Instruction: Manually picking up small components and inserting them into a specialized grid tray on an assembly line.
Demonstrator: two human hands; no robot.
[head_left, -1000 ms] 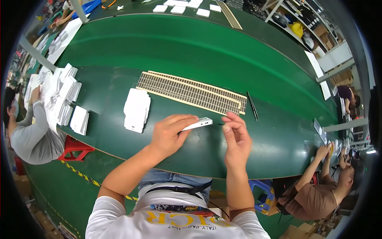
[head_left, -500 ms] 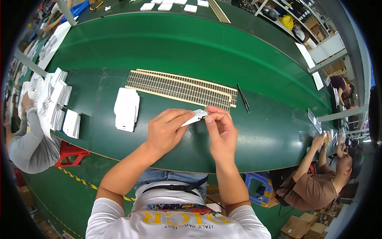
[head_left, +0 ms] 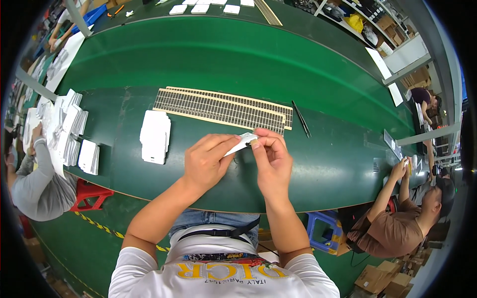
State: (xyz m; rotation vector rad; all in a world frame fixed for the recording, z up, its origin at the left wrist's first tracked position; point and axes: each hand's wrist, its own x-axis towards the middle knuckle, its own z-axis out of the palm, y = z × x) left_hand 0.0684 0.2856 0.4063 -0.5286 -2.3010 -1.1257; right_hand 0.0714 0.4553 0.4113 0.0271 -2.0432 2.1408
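Between my hands, above the near part of the bench, a flat white plastic case is held tilted, with small dark openings along its right end. My left hand is closed round its left side, fingers over the top. At the right end, the thumb and fingers of my right hand pinch the case's corner; whether a small piece sits between those fingertips is hidden. Just beyond my hands lie two overlapping sheets of small dark rectangles with tan borders. Black tweezers rest to their right.
A pile of white cases lies left of my hands. Farther left are a smaller stack and a large heap of white pieces, beside a seated person in grey. Another person in brown works at the right.
The case has tipped a little more steeply, and my right hand has shifted slightly up and left with its fingers still at the case's end. The whole view has moved slightly.
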